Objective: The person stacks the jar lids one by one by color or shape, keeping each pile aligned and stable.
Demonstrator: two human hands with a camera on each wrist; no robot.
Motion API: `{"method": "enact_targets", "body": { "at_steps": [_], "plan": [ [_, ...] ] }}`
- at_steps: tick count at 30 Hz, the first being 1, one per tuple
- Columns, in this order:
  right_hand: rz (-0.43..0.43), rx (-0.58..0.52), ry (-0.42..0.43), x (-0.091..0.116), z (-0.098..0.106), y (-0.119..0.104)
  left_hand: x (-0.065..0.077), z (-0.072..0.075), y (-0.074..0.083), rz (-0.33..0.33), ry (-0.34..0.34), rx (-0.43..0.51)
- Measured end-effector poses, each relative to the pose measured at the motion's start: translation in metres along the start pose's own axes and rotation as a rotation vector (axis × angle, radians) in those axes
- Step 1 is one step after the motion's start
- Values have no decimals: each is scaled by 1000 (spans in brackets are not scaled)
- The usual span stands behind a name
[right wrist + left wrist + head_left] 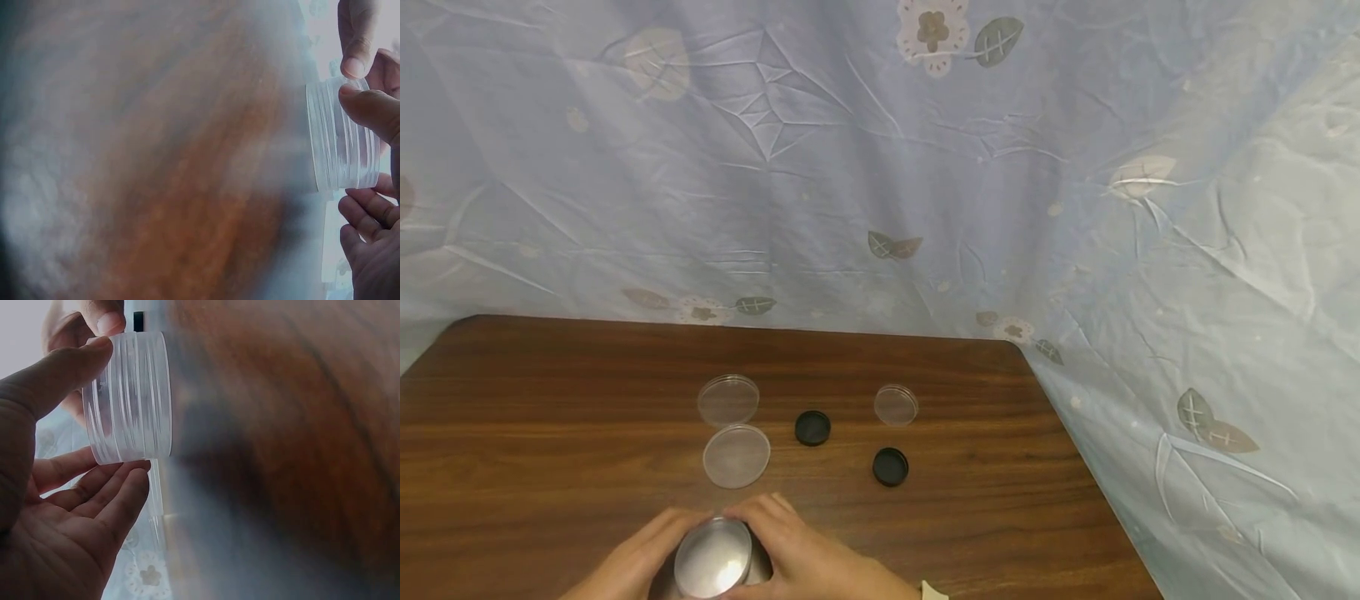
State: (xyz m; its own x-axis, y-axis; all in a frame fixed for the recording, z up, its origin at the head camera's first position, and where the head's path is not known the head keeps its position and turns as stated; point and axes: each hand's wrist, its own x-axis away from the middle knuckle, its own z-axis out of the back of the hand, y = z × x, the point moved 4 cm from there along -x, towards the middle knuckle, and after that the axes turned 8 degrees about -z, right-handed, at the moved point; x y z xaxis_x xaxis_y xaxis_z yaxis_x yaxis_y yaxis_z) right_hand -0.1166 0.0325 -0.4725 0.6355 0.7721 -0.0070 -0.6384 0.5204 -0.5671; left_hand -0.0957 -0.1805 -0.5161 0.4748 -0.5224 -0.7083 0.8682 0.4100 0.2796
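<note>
A stack of clear round plastic dishes (712, 557) stands at the near edge of the head view, its shiny top facing up. My left hand (638, 552) grips it from the left, and my right hand (801, 552) grips it from the right. In the left wrist view the ridged side of the stack (128, 400) sits between thumb and fingers. From the right wrist the stack (342, 134) shows both thumbs near one another on its near side. Whether its base touches the table cannot be told.
Beyond the hands, two clear discs (737, 457) lie touching on the brown wooden table (550, 417). A black round cap (812, 427) is right of them. Farther right are another black cap (891, 467) and a smaller clear disc (896, 405). A patterned curtain (820, 167) hangs behind.
</note>
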Motion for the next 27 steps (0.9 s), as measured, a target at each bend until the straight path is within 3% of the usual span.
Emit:
{"method": "enact_targets", "body": {
  "at_steps": [6,13,19,23,27],
  "plan": [
    [16,5,4,0,-1,1,-6,4,7,25,-48,36],
    [50,33,32,0,-1,0,-2,0,5,58,-90,51],
    [-5,-31,-14,3,-3,0,8,-7,-2,57,-81,21],
    [-40,-73,-37,4,-4,1,14,-11,-5,107,-83,-35],
    [-38,-59,-23,5,-3,0,9,-8,-2,129,-73,-22]
  ]
}}
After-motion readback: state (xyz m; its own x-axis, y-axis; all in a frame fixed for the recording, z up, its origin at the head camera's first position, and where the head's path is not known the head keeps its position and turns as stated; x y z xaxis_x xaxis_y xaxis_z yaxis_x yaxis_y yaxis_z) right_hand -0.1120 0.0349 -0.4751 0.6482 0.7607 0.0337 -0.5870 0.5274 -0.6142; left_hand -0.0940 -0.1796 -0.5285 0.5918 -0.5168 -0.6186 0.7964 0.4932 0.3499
